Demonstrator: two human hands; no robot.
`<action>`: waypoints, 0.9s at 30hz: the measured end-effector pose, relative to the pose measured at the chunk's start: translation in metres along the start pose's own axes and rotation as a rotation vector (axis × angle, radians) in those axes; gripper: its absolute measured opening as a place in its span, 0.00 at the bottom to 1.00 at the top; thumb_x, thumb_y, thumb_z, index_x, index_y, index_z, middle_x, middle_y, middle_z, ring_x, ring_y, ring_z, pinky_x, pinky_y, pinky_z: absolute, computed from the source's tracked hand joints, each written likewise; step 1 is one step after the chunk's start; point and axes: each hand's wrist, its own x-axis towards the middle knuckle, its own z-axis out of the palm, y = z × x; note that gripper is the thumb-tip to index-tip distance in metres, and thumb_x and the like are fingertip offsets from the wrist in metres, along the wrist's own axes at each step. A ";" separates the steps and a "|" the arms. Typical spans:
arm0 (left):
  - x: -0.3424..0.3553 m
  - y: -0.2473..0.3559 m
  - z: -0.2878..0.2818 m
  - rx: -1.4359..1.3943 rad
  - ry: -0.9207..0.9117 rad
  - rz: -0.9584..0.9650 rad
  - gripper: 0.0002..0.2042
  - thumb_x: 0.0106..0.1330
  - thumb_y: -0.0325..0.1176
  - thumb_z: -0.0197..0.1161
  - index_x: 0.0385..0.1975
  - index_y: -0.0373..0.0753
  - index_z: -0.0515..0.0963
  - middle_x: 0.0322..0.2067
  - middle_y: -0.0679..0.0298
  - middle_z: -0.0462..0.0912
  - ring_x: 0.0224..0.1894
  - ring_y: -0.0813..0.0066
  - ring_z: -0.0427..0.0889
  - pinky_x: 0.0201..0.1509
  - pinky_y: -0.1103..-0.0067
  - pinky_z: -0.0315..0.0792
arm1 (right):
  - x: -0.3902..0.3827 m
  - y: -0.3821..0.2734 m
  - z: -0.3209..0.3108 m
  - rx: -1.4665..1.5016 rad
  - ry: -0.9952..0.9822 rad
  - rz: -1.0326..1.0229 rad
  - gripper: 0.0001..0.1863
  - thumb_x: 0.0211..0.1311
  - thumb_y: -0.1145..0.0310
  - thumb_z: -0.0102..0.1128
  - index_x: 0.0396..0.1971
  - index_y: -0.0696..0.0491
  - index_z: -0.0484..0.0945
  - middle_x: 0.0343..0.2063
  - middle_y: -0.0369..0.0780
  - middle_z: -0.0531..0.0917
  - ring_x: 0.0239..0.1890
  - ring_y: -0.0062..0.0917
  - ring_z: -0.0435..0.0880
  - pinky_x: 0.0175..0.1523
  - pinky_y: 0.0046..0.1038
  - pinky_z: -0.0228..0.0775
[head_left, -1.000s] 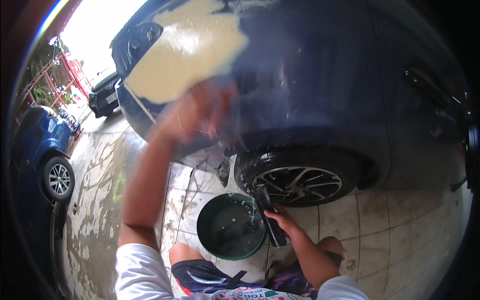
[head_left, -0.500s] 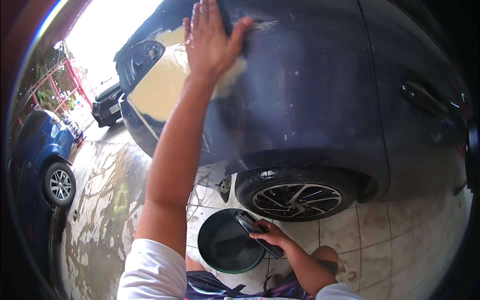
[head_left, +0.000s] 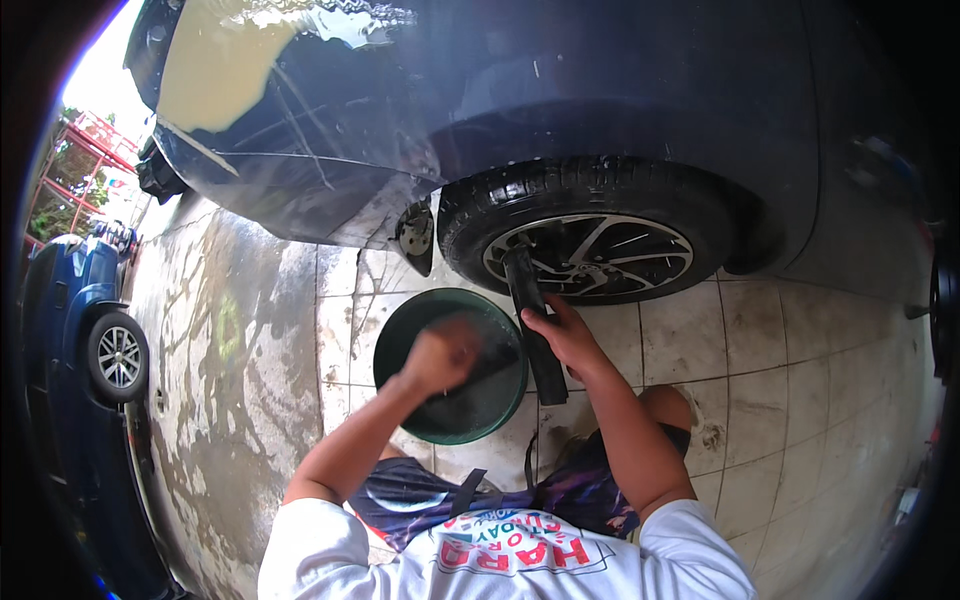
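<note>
Long, straight-edged black block (head_left: pixel 538 345) gripped in right hand (head_left: pixel 568 335), held beside round dark-green bucket (head_left: pixel 394 338). Left hand (head_left: pixel 440 356) seen blurred over bucket; whether anything is grasped cannot be told.

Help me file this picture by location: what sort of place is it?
Probably a car body repair shop: the dark car has a beige patch, perhaps filler, a green bucket stands by its wheel, and a blue vehicle is parked nearby.
</note>
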 end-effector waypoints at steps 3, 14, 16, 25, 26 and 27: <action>-0.049 -0.091 0.135 0.145 -0.735 0.098 0.10 0.60 0.30 0.63 0.39 0.35 0.84 0.44 0.47 0.86 0.42 0.49 0.86 0.46 0.63 0.80 | -0.008 -0.004 0.002 -0.006 -0.059 -0.054 0.34 0.64 0.48 0.71 0.63 0.54 0.75 0.43 0.44 0.87 0.46 0.27 0.86 0.51 0.29 0.76; -0.055 -0.170 0.276 0.247 -1.030 -0.672 0.12 0.61 0.36 0.66 0.40 0.35 0.84 0.40 0.48 0.86 0.40 0.57 0.87 0.44 0.62 0.80 | -0.054 -0.003 0.019 -0.133 -0.191 -0.037 0.38 0.64 0.47 0.71 0.67 0.51 0.71 0.53 0.46 0.84 0.54 0.31 0.83 0.60 0.31 0.74; -0.055 -0.169 0.269 0.241 -1.025 -0.690 0.13 0.61 0.36 0.66 0.40 0.35 0.84 0.40 0.48 0.86 0.40 0.57 0.87 0.44 0.62 0.80 | -0.063 0.000 0.017 -0.195 -0.190 -0.015 0.37 0.64 0.48 0.71 0.67 0.51 0.71 0.54 0.47 0.84 0.55 0.31 0.83 0.60 0.31 0.73; -0.068 -0.166 0.257 0.202 -1.029 -0.748 0.13 0.60 0.36 0.67 0.41 0.35 0.84 0.39 0.49 0.85 0.39 0.59 0.86 0.43 0.62 0.80 | -0.068 0.003 -0.001 -0.179 -0.153 -0.016 0.35 0.66 0.54 0.72 0.68 0.52 0.69 0.47 0.42 0.85 0.45 0.25 0.85 0.52 0.26 0.76; -0.070 -0.166 0.256 0.195 -1.029 -0.754 0.13 0.60 0.36 0.67 0.41 0.35 0.84 0.39 0.49 0.85 0.39 0.59 0.86 0.43 0.62 0.80 | -0.067 0.003 -0.002 -0.166 -0.153 -0.014 0.35 0.66 0.54 0.72 0.68 0.52 0.69 0.46 0.41 0.85 0.44 0.24 0.85 0.51 0.26 0.76; -0.073 -0.166 0.254 0.193 -1.032 -0.760 0.13 0.60 0.37 0.67 0.41 0.35 0.84 0.39 0.50 0.85 0.39 0.59 0.86 0.43 0.63 0.80 | -0.066 0.003 -0.003 -0.163 -0.146 0.010 0.36 0.66 0.54 0.72 0.68 0.52 0.69 0.46 0.41 0.85 0.44 0.24 0.84 0.51 0.26 0.75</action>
